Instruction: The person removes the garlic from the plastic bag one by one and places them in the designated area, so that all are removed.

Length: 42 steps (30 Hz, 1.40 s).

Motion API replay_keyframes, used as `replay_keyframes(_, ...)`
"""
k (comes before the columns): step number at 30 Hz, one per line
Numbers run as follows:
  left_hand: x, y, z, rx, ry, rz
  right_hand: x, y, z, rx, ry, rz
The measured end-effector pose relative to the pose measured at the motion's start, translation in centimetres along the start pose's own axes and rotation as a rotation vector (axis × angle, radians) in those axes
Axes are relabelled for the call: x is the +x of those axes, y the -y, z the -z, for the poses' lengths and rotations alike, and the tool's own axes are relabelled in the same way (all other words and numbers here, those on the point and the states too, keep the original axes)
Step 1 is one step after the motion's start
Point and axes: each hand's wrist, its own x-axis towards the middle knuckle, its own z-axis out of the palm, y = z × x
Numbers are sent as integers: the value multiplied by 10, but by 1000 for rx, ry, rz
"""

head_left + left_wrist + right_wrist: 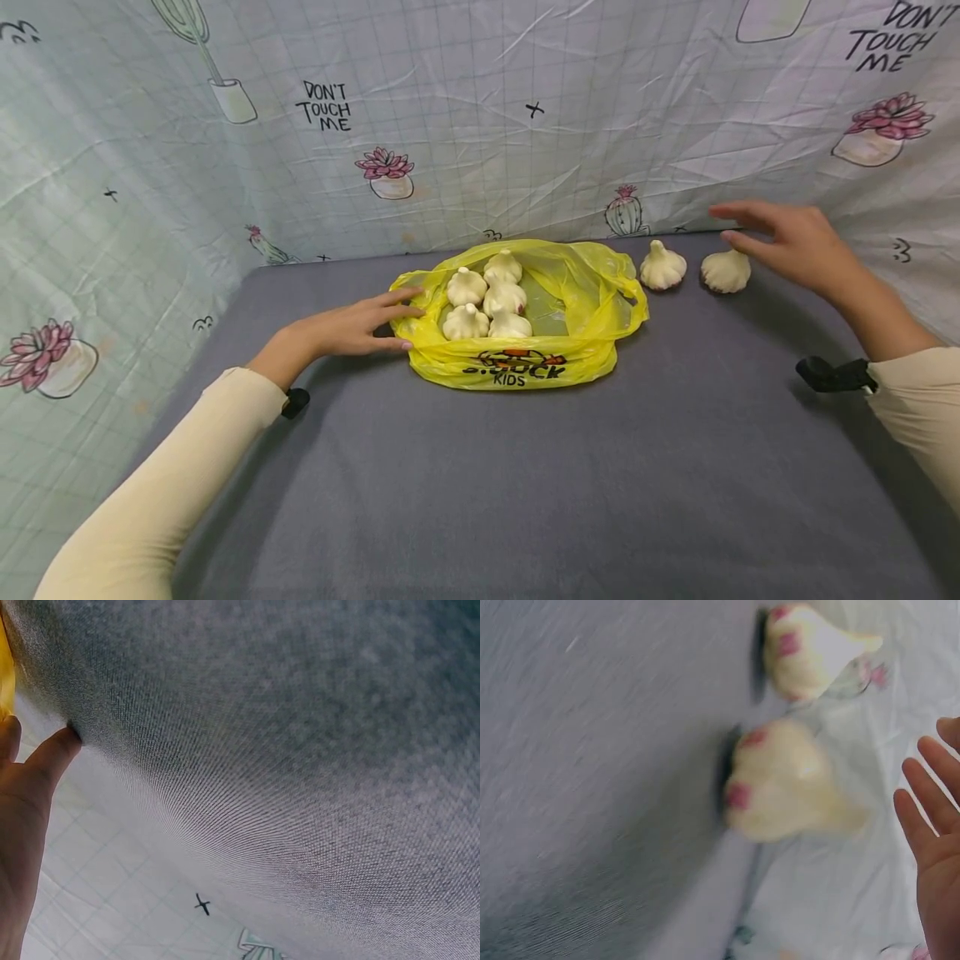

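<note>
A yellow plastic bag (517,363) lies on the table with its mouth spread wide. Several garlic bulbs (505,298) are grouped in its left half. My left hand (352,327) rests at the bag's left rim, fingers spread and straight against the plastic. To the right of the bag stand two more bulbs: a nearer garlic bulb (663,267) by the bag's corner and a farther garlic bulb (725,272). Over that farther bulb hovers my right hand (806,246), its fingers loosely extended and holding nothing; the right wrist view shows the palm (945,885) beside both bulbs.
A dark grey cloth (510,492) covers the table. Behind and to the left hangs a pale printed curtain (480,125), which meets the table's back edge close behind the bag and bulbs. A black strap device (832,375) sits at my right wrist.
</note>
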Motion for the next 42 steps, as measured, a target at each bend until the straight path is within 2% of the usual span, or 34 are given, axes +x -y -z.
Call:
replay_keyframes(5, 0, 0, 0, 0, 2, -3, 8, 28, 6, 45, -11, 95)
replay_keyframes(12, 0, 0, -3, 8, -1, -7, 20, 68, 1, 101, -24, 330)
replay_keyframes(15, 0, -1, -4, 10, -1, -6, 23, 82, -4, 111, -17, 394)
replay_keyframes(22, -2, -5, -4, 13, 3, 5, 24, 111, -13, 164, 39, 434)
replay_keyframes(27, -2, -6, -5, 16, 7, 24, 25, 120, -21, 206, 59, 480)
replay_keyframes(37, -3, -9, -5, -8, -1, 37, 37, 139, -45, 265, 177, 547)
replay_keyframes(42, -4, -9, -5, -28, -13, 52, 47, 148, -52, 257, 243, 556)
